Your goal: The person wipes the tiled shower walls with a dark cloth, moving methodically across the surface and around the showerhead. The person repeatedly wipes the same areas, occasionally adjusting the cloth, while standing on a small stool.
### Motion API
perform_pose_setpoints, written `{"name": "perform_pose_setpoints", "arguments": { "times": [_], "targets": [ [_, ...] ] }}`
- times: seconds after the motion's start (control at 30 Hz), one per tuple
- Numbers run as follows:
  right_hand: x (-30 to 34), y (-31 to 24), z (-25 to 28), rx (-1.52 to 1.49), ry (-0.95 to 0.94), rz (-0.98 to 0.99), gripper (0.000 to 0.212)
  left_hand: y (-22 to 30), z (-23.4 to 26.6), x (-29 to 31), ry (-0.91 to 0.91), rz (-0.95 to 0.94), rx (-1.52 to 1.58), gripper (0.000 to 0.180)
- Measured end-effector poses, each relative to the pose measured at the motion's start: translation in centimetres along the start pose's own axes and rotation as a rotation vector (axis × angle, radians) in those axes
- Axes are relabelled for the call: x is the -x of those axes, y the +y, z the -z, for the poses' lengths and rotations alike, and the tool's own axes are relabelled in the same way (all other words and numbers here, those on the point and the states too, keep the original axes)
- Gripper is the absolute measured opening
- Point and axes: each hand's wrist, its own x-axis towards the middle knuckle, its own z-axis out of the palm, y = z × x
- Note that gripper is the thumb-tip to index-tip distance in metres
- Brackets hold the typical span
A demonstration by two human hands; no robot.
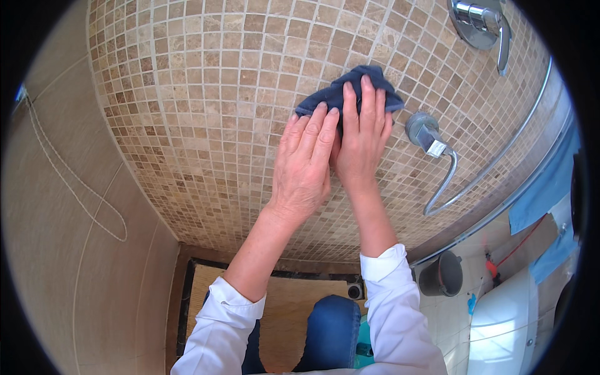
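Note:
A folded dark blue cloth (pixel 380 81) lies against the brown mosaic-tiled wall (pixel 212 100). My right hand (pixel 362 140) holds it there, its fingers stretched over the fabric and pressing it to the tiles. Close beside, to the left, my left hand (pixel 303 159) is laid flat with its fingers straight, the tips at the cloth's lower left edge. The two hands touch or nearly touch near the thumbs, which are mostly hidden. White sleeves are pushed back on both forearms.
Right of the cloth, a chrome hose outlet (pixel 425 132) juts out with its metal hose (pixel 451 169). Higher up is a chrome mixer tap (pixel 481 24). A cord (pixel 69 165) hangs at the left wall. Below are a wooden board (pixel 284 312), a dark bucket (pixel 441 274) and a white tub (pixel 503 331).

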Motion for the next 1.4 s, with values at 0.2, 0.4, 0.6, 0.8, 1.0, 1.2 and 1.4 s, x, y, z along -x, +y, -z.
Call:
{"name": "perform_pose_setpoints", "arguments": {
  "times": [0.2,0.4,0.6,0.8,1.0,1.2,1.4],
  "targets": [
    [8.8,-1.0,-1.3,0.095,-0.135,-0.096,0.055,-0.7,-1.7,2.9,-0.083,-0.037,-0.097,0.052],
    [0.6,-3.3,-1.7,-0.114,-0.052,-0.01,0.062,-3.0,0.5,0.8,0.114,0.017,-0.274,0.049],
    [5.6,-3.7,-2.9,-0.023,-0.078,0.082,0.053,-4.4,-0.8,3.6,0.192,0.096,-0.292,0.042],
    [9.8,-4.9,-4.3,0.049,-0.042,0.063,0.045,-5.7,0.2,6.7,0.06,-0.003,-0.252,0.039],
    [3.9,-10.0,-5.2,-0.111,-0.155,0.226,0.05,-9.1,3.6,5.9,0.212,0.201,-0.349,0.039],
    [9.8,-9.3,-5.1,-0.153,-0.16,0.219,0.05,-9.4,3.8,8.8,0.054,0.242,-0.261,0.042],
    [3.9,-14.1,-6.8,-0.123,-0.187,0.313,0.048,-12.5,6.0,7.3,0.286,0.434,-0.189,0.042]
  ]
}}
